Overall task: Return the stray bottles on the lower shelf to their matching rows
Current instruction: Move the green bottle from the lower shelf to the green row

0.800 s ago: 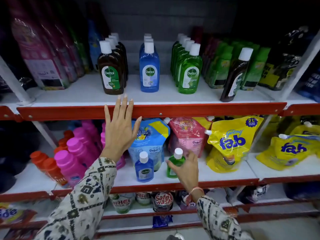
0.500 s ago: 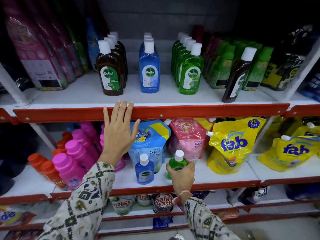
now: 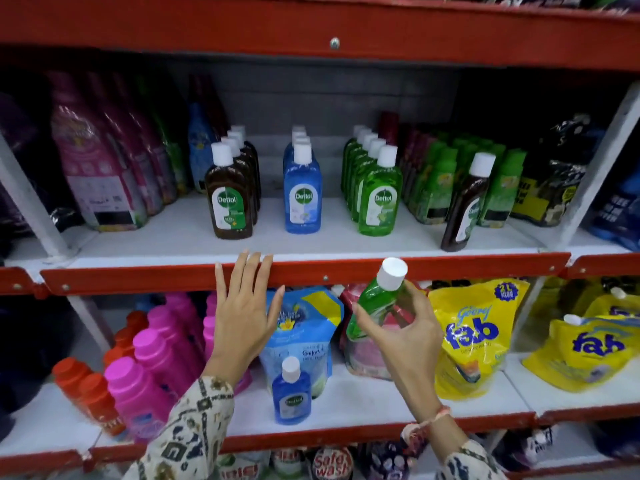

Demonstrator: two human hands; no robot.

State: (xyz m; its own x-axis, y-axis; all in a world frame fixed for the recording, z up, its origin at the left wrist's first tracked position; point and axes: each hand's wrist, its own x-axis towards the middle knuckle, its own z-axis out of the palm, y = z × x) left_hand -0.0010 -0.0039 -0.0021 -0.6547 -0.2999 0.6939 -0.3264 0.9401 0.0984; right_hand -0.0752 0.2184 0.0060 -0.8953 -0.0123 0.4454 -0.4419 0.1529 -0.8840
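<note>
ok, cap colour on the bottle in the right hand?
White, on the small green bottle in the right hand; head view.

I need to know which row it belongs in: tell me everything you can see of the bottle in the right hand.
The small green bottle looks like clear plastic holding green liquid, with a white screw cap. It is tilted, cap up and to the right, lifted off the lower shelf, level with the red shelf edge. Only the right hand touches it, fingers wrapped around its body.

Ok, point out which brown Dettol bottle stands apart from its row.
The leaning brown bottle at the right, against the green packs; the others queue behind the left front one.
</note>
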